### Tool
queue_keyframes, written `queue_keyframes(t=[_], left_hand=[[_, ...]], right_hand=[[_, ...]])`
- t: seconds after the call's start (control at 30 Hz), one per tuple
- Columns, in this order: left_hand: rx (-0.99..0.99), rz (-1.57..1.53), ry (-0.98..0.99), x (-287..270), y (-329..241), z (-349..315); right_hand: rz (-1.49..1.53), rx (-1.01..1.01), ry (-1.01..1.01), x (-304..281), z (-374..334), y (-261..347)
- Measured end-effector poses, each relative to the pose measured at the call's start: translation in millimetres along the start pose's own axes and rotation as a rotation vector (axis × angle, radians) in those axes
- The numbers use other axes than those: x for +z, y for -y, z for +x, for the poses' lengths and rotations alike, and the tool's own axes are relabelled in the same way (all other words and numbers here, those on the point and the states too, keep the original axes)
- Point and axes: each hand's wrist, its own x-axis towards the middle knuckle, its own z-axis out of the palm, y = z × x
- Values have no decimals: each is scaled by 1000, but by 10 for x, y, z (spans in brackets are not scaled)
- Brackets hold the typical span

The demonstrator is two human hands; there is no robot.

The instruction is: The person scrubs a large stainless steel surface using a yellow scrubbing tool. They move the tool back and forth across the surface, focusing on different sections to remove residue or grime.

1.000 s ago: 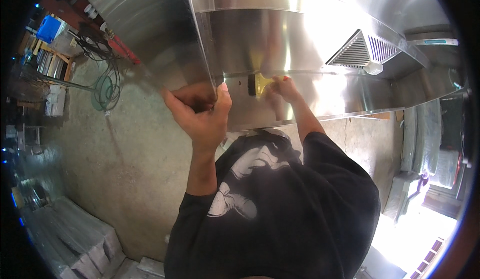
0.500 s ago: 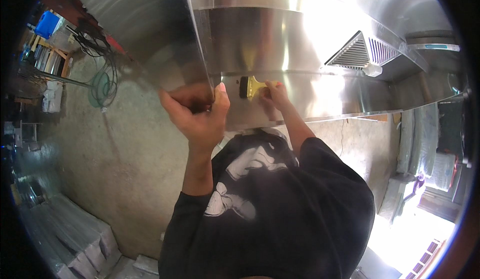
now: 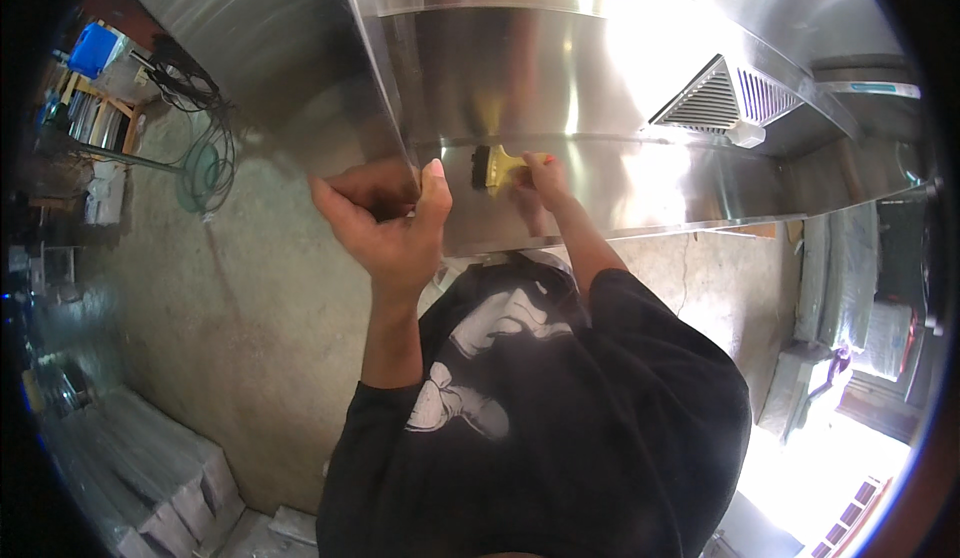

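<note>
— Where are the hands?

— Both are up against a big steel hood [image 3: 560, 88]. The left hand [image 3: 385, 223] is curled over the hood's vertical corner edge, thumb up on the front face, its grip closed on that edge.

— And the right?

— The right hand [image 3: 545, 183] holds a small brush [image 3: 495, 166] with a yellow handle and dark bristles; its grip is wrapped round the handle. The bristles touch the hood's front panel, just right of the left thumb.

— What else shows?

— A slatted vent [image 3: 725, 98] is set in the hood, well to the right of the brush. Below is a concrete floor [image 3: 200, 338], with a green hose [image 3: 205, 173] coiled at the left and wrapped bundles [image 3: 150, 488] stacked at the lower left. The person wears a black shirt [image 3: 560, 428] with a white print.
</note>
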Motion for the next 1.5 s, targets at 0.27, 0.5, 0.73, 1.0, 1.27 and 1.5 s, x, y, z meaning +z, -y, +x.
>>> queue_keyframes(t=[0.27, 0.5, 0.73, 1.0, 1.27, 1.5], left_hand=[[15, 6, 19, 4, -4, -2], [-32, 4, 6, -18, -20, -6], [12, 30, 8, -5, 1, 2], [-9, 46, -19, -9, -13, 1], [26, 116, -84, 77, -7, 43], [-15, 255, -60, 34, -15, 16]], right_hand=[[-127, -40, -2, 38, -74, 196], [85, -9, 27, 90, 46, -26], [61, 12, -139, 438, -30, -84], [119, -28, -224, 295, -282, -2], [-11, -31, -73, 467, -202, -156], [20, -1, 105, 1109, 142, -302]])
